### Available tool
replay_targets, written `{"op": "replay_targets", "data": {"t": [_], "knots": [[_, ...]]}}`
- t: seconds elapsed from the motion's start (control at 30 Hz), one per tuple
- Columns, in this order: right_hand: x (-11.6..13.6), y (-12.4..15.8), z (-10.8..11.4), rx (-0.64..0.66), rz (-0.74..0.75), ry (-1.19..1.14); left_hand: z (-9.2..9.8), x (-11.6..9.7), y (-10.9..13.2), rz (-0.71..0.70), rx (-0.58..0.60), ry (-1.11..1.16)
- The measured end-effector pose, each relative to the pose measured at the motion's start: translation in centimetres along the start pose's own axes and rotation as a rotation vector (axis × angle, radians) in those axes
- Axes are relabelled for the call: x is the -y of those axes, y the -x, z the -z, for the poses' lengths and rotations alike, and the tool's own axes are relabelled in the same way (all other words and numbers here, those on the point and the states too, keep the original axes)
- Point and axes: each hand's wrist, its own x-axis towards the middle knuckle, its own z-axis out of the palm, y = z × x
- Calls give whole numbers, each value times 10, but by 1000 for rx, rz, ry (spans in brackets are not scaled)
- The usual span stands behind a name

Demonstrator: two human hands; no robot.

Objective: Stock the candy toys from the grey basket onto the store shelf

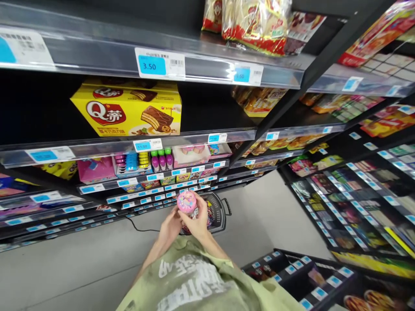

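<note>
A round pink container [186,201] with a decorated lid is held up in front of the body, between both hands. My right hand [198,216] grips its right side and lower edge, the thumb lying across the front. At its lower left, my left hand [171,222] has its fingers closed against the container. Behind and below the hands, a dark basket [223,216] holds colourful packages and stands on the floor; the hands cover part of it.
Shelves with price tags rise ahead, holding a yellow box [129,108], a pink box [96,169] and a white-pink tray [191,155]. More shelves [356,203] stand at the right. A black cable [139,229] lies on the grey floor [81,263].
</note>
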Motion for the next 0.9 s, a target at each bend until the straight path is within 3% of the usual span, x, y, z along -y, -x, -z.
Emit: {"op": "replay_targets", "data": {"t": [0.13, 0.23, 0.37, 0.57, 0.67, 0.73, 0.9], "knots": [[2, -1, -4, 87, 32, -28, 2, -3, 3, 125, 25, 65], [3, 0, -4, 175, -1, -67, 4, -4, 4, 100, 48, 72], [1, -1, -3, 203, -151, -164, 4, -5, 9, -52, 9, 43], [-8, -3, -13, 28, -360, -367, -6, -6, 16, -362, -63, -119], [-10, -3, -18, 23, -433, -441, -6, -7, 17, -455, -120, -193], [-7, -3, -19, 49, -437, -444, -5, -9, 18, -454, -125, -202], [5, -4, -20, 80, -379, -257, -1, -10, 17, -295, -139, -171]]}}
